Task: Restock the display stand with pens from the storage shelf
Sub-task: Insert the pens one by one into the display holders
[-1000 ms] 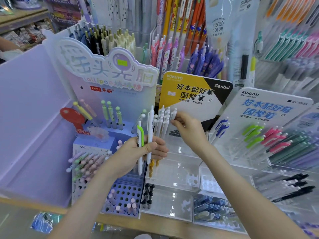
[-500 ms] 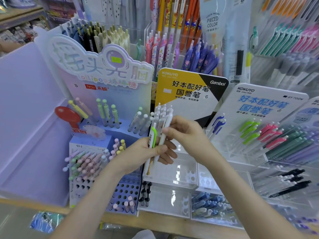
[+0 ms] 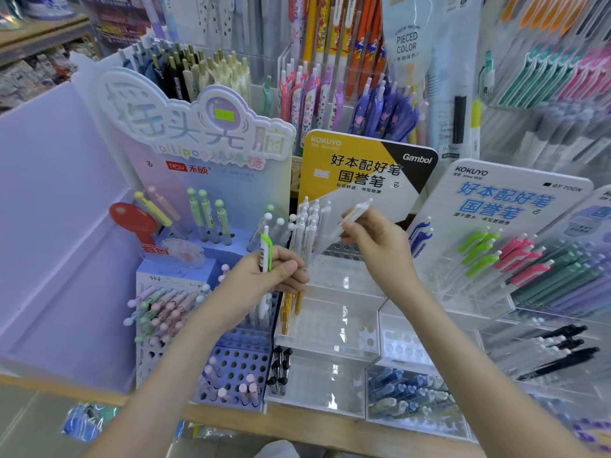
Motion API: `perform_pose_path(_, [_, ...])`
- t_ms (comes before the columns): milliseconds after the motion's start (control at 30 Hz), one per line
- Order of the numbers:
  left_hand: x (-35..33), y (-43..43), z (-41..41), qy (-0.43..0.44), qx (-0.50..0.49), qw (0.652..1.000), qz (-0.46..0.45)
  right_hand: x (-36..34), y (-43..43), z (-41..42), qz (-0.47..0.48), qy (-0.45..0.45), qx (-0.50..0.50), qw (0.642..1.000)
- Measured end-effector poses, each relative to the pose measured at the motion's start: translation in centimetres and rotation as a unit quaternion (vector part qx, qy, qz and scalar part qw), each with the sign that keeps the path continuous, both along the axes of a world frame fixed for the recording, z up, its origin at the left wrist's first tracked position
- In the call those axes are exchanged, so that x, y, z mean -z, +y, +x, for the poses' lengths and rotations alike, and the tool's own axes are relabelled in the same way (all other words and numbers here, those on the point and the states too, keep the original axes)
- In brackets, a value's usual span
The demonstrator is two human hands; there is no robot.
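My left hand [image 3: 264, 276] grips a white pen with a green clip [image 3: 265, 251], held upright in front of the clear acrylic display stand [image 3: 334, 325]. My right hand [image 3: 373, 239] pinches a single white pen [image 3: 352, 214], tilted up to the right, over the stand's top tier. A cluster of white pens [image 3: 309, 226] stands in that tier under the yellow Kokuyo sign [image 3: 357, 166]. Two yellow-tipped pens [image 3: 292, 304] stick out just below my left hand.
A purple lollipop-pen stand [image 3: 211, 246] with a holed blue tray [image 3: 238, 361] stands on the left. Right of it, a white Kokuyo stand [image 3: 515, 206] holds green, pink and dark pens. Black pens [image 3: 562, 355] lie lower right. Pen racks [image 3: 330, 90] fill the back.
My right hand has taken one white pen away from my left hand and carried it up and right over the stand. My left hand now keeps only the green-clip pen.
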State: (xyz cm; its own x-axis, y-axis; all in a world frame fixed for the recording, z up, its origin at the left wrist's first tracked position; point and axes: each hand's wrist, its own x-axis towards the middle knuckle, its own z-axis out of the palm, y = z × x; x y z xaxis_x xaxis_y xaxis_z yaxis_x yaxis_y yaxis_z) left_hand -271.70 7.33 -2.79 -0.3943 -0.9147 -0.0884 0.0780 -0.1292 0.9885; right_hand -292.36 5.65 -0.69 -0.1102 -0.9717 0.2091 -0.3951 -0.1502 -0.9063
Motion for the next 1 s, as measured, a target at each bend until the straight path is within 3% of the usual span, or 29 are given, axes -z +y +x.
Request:
perform_pose_path(267, [0.0, 0.3, 0.0, -0.007, -0.001, 1.0, -0.003, -0.6, -0.6, 0.7, -0.052, 0.156, -0.038, 0.986])
perform_pose_path(400, [-0.3, 0.2, -0.3, -0.007, 0.003, 1.0, -0.005, 0.8, -1.0, 1.3, -0.026, 0.21, -0.08, 0.974])
perform_pose_path(533, [-0.7, 0.2, -1.3, -0.005, 0.02, 1.0, -0.01, 1.4, -1.6, 1.5, -0.01, 0.205, -0.065, 0.976])
perform_pose_path(667, [-1.0, 0.2, -2.6, -0.011, 0.046, 0.999, -0.009, 2.0, -1.7, 0.9, 0.058, 0.254, -0.082, 0.962])
perform_pose_path(833, [-1.0, 0.0, -4.7, -0.024, 0.071, 0.997, -0.006, -0.3, 1.4, -0.8, 0.013, 0.116, -0.035, 0.993])
perform_pose_path(900, [-1.2, 0.0, -6.1, -0.045, 0.086, 0.995, -0.016, -1.8, 3.3, -1.8, 0.022, 0.041, -0.082, 0.996])
perform_pose_path(1000, [-1.8, 0.3, -9.0, -0.083, 0.131, 0.987, -0.046, -2.9, 5.4, -3.1, 0.028, 0.079, -0.148, 0.985])
